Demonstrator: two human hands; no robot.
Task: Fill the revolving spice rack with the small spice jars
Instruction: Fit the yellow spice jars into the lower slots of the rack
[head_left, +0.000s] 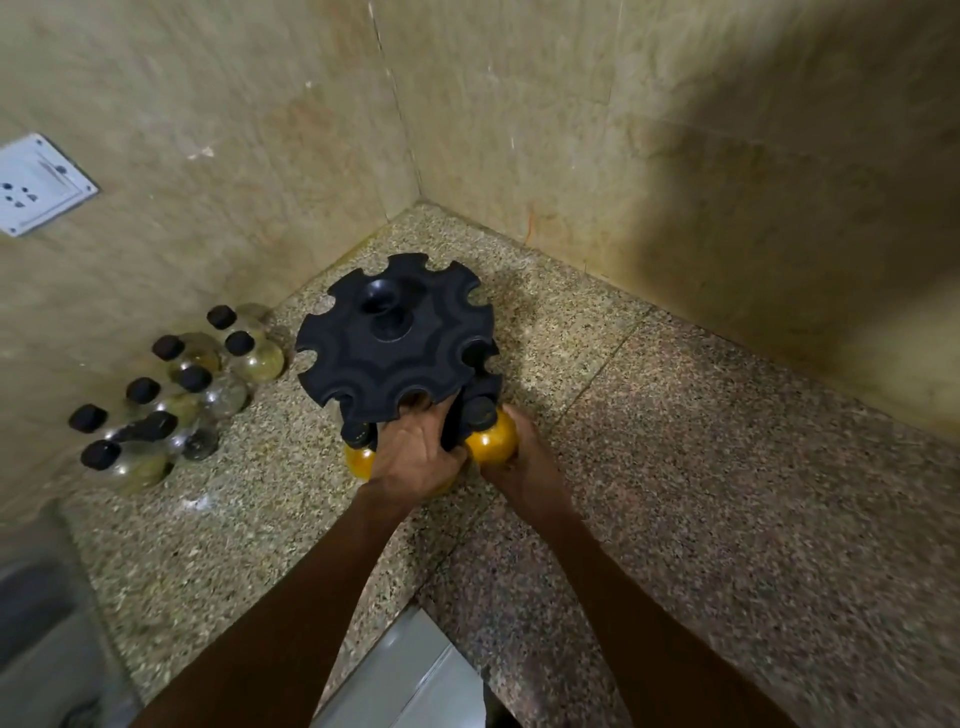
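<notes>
two bare forearms, left hand (415, 452), right hand (524, 462), no sleeves visible

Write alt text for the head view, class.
Both hands work at a black revolving spice rack on a speckled counter: the right hand holds a yellow jar, the left hand grips the rack. Clear black-capped jars wait left.

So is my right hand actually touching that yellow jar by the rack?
Touching. The head view shows the right hand wrapped around the yellow jar, fingers curled against its side, beside the black spice rack.
</notes>
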